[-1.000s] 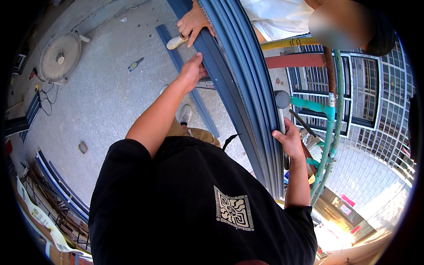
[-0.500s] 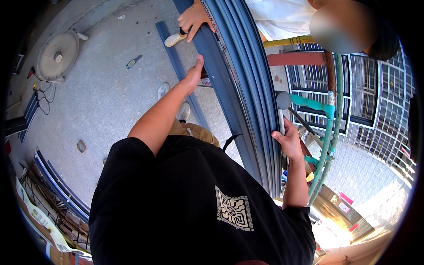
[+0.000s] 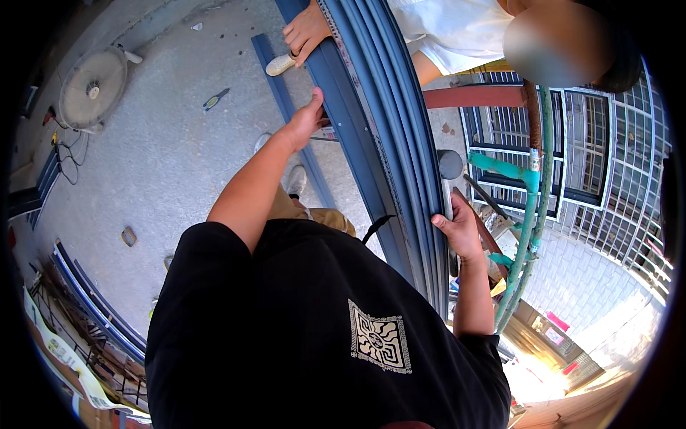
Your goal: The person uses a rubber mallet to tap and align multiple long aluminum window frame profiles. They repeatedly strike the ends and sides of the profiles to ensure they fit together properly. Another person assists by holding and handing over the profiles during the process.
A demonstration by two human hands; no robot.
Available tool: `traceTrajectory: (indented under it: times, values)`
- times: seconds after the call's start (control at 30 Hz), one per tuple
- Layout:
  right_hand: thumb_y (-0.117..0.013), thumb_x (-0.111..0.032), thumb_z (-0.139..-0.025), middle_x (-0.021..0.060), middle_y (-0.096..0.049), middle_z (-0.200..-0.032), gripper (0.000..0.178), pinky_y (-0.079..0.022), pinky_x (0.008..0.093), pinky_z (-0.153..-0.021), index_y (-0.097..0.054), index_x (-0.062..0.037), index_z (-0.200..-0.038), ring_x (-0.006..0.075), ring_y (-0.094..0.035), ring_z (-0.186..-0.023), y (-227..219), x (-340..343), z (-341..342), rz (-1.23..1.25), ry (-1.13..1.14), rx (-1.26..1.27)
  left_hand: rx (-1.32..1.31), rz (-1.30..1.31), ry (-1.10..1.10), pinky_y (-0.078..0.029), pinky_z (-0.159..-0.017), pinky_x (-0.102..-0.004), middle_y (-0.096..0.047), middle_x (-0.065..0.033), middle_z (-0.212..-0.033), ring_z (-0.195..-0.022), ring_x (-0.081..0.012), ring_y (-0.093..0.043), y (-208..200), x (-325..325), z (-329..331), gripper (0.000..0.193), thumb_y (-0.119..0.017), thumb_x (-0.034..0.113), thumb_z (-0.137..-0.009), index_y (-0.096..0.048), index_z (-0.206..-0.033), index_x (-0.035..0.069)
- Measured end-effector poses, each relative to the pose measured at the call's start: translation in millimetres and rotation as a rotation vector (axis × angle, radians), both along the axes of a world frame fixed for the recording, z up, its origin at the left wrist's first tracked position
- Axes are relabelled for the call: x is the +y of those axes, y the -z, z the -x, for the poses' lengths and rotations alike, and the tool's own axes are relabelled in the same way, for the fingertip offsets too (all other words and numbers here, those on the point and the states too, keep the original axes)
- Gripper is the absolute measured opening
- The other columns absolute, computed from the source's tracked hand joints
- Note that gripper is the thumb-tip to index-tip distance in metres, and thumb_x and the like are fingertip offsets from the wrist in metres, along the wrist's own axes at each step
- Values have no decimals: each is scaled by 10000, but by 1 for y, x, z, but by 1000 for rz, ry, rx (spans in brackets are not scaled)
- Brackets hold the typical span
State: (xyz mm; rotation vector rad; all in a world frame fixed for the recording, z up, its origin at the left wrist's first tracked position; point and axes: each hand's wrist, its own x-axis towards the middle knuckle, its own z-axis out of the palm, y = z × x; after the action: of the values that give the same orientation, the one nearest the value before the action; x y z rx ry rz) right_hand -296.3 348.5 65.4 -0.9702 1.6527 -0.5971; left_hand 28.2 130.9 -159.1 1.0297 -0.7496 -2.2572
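A stack of long blue-grey metal profiles (image 3: 389, 107) runs lengthwise in front of me from the top of the view toward my right side. My left hand (image 3: 306, 123) grips its left edge, thumb on the near side and fingers hidden underneath. On the opposite edge, my right hand (image 3: 461, 227) is closed against the stack, its thumb along the side and its fingers partly hidden. Farther up, a co-worker's hand (image 3: 306, 32) holds the same left edge. Between my right hand and the green pipes stands a grey round-ended post (image 3: 450, 164), close beside the stack.
Green and rusty pipe framing (image 3: 532, 193) rises on the right, with a red beam (image 3: 475, 96) above. A co-worker in white stands at the far side. On the concrete floor (image 3: 179, 171) lie a loose profile (image 3: 275, 79) and pliers-like tool (image 3: 216, 99); a fan (image 3: 93, 89) stands left.
The stack has shifted slightly left, and both my hands have moved with it. The co-worker's hand has also moved a little left.
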Motion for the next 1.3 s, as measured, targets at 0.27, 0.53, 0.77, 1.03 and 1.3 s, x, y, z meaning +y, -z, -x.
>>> traceTrajectory:
  times: [0.27, 0.53, 0.77, 1.03, 1.3]
  values:
    - [-930, -246, -876, 52, -746, -1190, 653, -533, 306, -1007, -624, 47, -1374, 123, -670, -1080, 3, 0, -4, -11, -10, -23, 38, -11, 18, -259, -1306, -479, -376, -127, -1725, -1573, -270, -364, 11, 1, -5, 925, -229, 769, -1088, -259, -1717, 91]
    - [-939, -300, -866, 52, -749, -1186, 685, -534, 308, -1005, -630, 47, -1369, 121, -673, -1079, 7, 0, -8, -20, -16, -34, 42, 6, 2, -240, -1309, -450, -347, -140, -1744, -1549, -303, -388, 3, 4, -15, 1019, -248, 847, -1038, -264, -1723, 92]
    - [-937, -292, -870, 52, -745, -1205, 683, -526, 306, -1019, -628, 46, -1377, 120, -673, -1092, 9, 8, 1, -3, -19, 1, 73, 22, 32, -229, -1315, -460, -334, -153, -1748, -1569, -310, -366, 8, 9, -21, 1024, -252, 848, -1037, -271, -1720, 85]
    - [-945, -258, -854, 31, -737, -1180, 668, -521, 290, -995, -639, 34, -1371, 109, -655, -1073, -4, 19, 21, 25, 4, 69, 39, 16, -34, -241, -1320, -453, -375, -180, -1719, -1564, -315, -382, 5, 14, -16, 1006, -237, 820, -1055, -308, -1697, 49]
    - [-937, -175, -864, -15, -669, -1049, 570, -513, 277, -922, -648, 15, -1317, 93, -595, -982, 18, 28, 16, -28, 36, 75, 58, 19, -64, -281, -1295, -450, -401, -162, -1710, -1547, -294, -407, 7, 13, -14, 1014, -266, 821, -1051, -337, -1681, 30]
